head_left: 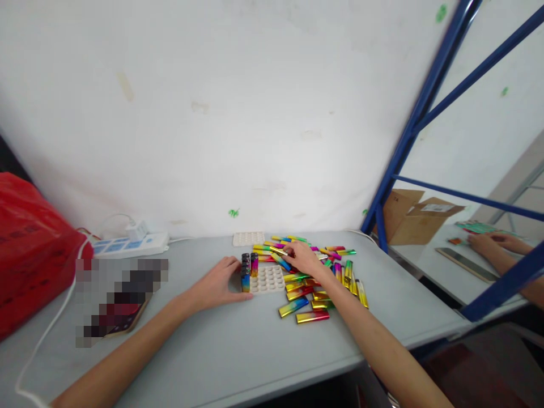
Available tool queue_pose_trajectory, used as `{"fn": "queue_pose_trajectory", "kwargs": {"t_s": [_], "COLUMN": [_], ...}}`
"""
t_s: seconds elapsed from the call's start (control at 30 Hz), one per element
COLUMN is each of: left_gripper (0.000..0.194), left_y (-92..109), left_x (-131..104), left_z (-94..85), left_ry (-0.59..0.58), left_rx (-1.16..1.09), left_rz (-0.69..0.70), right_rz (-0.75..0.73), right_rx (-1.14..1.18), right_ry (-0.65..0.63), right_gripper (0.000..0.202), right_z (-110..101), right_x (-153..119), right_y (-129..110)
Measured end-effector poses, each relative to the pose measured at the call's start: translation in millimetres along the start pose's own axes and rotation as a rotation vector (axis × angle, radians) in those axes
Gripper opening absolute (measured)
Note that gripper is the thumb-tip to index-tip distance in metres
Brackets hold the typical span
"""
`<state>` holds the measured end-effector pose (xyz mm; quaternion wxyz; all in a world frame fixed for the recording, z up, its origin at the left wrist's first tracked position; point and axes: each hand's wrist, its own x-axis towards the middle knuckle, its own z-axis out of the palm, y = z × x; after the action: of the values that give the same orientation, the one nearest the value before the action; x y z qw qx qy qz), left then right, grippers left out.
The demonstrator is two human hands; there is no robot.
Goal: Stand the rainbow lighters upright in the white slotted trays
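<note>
A pale tray (268, 280) with rows of round holes lies on the table in front of me. Several upright lighters (246, 274) with black tops and shiny rainbow bodies stand at its left side. My left hand (219, 283) curves round that end, thumb along the front edge and fingers behind, gripping the tray. To the right spreads a loose pile of metallic rainbow lighters (312, 316). Over the pile's back left part, my right hand (301, 258) has its fingers pinched on a gold-coloured lighter (278, 251). Its fingertips are partly hidden.
A second pale tray (249, 238) lies by the wall. At left are a power strip (131, 245), a red bag (34, 255) and a partly blurred phone-like object (123, 309). A blue metal frame (399, 153) borders the right; beyond it are a cardboard box (408, 218) and another person's hands (488, 243).
</note>
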<state>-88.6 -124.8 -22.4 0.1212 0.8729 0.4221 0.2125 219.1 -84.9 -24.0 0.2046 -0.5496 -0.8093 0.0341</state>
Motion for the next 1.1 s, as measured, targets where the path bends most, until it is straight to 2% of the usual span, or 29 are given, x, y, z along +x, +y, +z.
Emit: {"fn": "queue_pose_trajectory", "kwargs": {"t_s": [0.17,0.27,0.37,0.47,0.57,0.63,0.77,0.9,0.97,1.1], "left_gripper": [0.058,0.06,0.061,0.059,0.06,0.06,0.061,0.06,0.061,0.064], "left_y": [-0.3,0.9,1.5,0.4,-1.0,-1.3,-1.1,-1.2,-0.9,-0.3], "left_x": [-0.2,-0.2,0.1,0.0,-0.4,-0.6,-0.8,-1.1,-1.4,-1.8], "left_z": [0.6,-0.1,-0.6,-0.1,0.8,1.0,0.8,1.1,0.8,0.1], "left_ry": [0.011,-0.008,-0.016,-0.009,0.001,0.005,-0.006,0.008,0.012,-0.002], "left_rx": [-0.004,0.003,-0.003,-0.005,0.002,0.003,-0.001,-0.002,0.004,0.013], "left_rz": [0.014,-0.006,-0.007,0.002,0.002,0.008,0.005,0.012,0.02,0.013], "right_rz": [0.014,0.064,0.118,0.134,0.142,0.135,0.099,0.128,0.128,0.043], "right_rx": [0.097,0.319,0.635,0.992,1.313,1.416,1.436,1.386,1.263,0.879], "right_ry": [0.16,0.318,0.443,0.436,0.337,0.268,0.189,0.148,0.16,0.286], "right_gripper": [0.023,0.024,0.034,0.043,0.045,0.046,0.046,0.045,0.044,0.046], "right_z": [-3.7,-8.1,-11.0,-13.1,-16.2,-18.4,-18.2,-11.7,-8.6,-6.5], "right_x": [0.7,3.2,5.4,4.6,0.7,-2.2,-4.4,-2.9,-3.0,-5.3], "right_y": [-0.8,-1.6,-6.5,-18.0,-32.4,-40.5,-50.4,-53.9,-53.7,-52.3]}}
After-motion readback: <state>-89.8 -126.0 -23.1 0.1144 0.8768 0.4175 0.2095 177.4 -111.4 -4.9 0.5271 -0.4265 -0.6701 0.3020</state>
